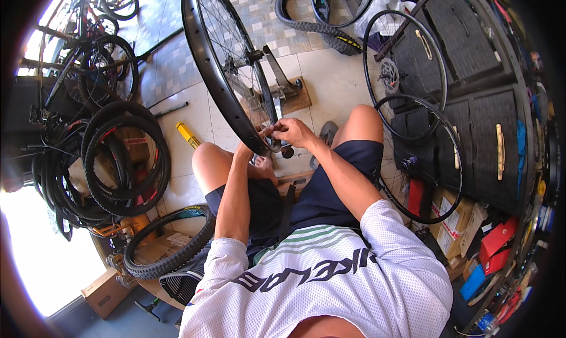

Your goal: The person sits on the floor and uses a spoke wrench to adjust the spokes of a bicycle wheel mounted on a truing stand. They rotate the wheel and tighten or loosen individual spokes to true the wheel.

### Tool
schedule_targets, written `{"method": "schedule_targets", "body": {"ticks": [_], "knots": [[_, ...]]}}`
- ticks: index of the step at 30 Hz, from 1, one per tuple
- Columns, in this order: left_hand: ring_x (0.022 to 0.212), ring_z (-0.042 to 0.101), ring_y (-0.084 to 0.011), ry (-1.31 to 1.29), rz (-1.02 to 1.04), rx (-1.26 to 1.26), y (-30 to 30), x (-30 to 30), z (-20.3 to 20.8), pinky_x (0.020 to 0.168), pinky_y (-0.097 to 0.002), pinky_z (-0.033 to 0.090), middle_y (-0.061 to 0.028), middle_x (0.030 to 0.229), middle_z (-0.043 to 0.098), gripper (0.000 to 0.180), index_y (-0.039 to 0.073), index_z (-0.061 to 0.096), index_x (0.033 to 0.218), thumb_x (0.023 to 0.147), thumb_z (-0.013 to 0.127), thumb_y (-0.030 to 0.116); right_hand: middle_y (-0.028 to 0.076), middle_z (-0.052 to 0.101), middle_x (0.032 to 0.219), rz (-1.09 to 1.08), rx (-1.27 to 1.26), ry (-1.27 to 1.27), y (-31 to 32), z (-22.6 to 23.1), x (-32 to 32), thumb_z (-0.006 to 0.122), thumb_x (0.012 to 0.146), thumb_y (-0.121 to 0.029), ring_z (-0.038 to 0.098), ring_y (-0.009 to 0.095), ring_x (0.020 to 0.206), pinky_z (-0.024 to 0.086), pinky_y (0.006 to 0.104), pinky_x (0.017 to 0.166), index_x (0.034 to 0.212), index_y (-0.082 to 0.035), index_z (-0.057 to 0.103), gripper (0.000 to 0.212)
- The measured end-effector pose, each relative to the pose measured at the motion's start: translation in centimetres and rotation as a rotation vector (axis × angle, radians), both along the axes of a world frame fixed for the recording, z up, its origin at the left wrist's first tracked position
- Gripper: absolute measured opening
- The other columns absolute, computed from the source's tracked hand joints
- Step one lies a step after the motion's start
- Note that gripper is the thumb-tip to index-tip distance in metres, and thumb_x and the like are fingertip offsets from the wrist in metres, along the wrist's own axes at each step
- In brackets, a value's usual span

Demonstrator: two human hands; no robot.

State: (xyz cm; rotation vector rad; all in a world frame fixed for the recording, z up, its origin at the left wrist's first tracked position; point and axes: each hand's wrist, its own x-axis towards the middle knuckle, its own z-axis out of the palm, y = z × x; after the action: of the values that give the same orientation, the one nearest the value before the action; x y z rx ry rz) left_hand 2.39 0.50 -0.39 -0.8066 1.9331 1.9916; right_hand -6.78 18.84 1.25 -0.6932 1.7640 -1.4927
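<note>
A bicycle wheel with a wide black rim and thin spokes stands upright between my knees, its hub held in a metal truing stand on a wooden base. Both hands meet at the wheel's near, lower part. My right hand is closed, its fingertips pinched beside the inner side of the rim, close to the spoke ends. What they pinch is too small to name. My left hand reaches in from the left, partly hidden by the rim. Its visible fingertips are pressed together near the right ones.
A yellow tool or box lies on the tiles by my left knee. Tyres and bicycles crowd the left side. Bare rims lean against black drawers on the right. A loose tyre lies beyond the stand; cardboard boxes sit lower right.
</note>
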Motion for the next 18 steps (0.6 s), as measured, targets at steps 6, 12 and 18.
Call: {"method": "schedule_targets", "body": {"ticks": [6, 12, 18], "knots": [[0.052, 0.054, -0.0141, 0.12, -0.016, -0.542, 2.9, -1.6, 2.3, 0.047, -0.0328, 0.042, -0.0068, 0.055, 0.057, 0.055, -0.001, 0.063, 0.068, 0.077, 0.077, 0.051, 0.014, 0.071, 0.083, -0.059, 0.004, -0.02, 0.5, -2.4, -0.3, 0.068, 0.079, -0.022, 0.067, 0.019, 0.074, 0.051, 0.0322, 0.069, 0.096, 0.004, 0.067, 0.032], [0.054, 0.054, -0.016, 0.103, 0.103, -0.567, 2.9, -1.1, 1.5, 0.05, -0.0344, 0.042, -0.0096, 0.063, 0.061, 0.063, -0.002, 0.064, 0.08, 0.078, 0.071, 0.06, 0.01, 0.07, 0.082, -0.08, -0.018, -0.039, 0.2, -2.5, -0.2, 0.067, 0.084, -0.016, 0.063, 0.013, 0.074, 0.051, 0.029, 0.07, 0.098, 0.006, 0.065, 0.026], [0.069, 0.06, -0.0189, -0.019, 0.343, 0.202, 3.8, -1.8, 2.3, 0.059, -0.0331, 0.049, -0.0122, 0.09, 0.067, 0.062, 0.003, 0.052, 0.128, 0.091, 0.061, 0.052, 0.013, 0.069, 0.08, -0.285, 0.14, 0.195, 1.2, -2.9, -1.2, 0.069, 0.082, -0.024, 0.065, 0.02, 0.072, 0.05, 0.0334, 0.068, 0.09, 0.003, 0.066, 0.029]]}}
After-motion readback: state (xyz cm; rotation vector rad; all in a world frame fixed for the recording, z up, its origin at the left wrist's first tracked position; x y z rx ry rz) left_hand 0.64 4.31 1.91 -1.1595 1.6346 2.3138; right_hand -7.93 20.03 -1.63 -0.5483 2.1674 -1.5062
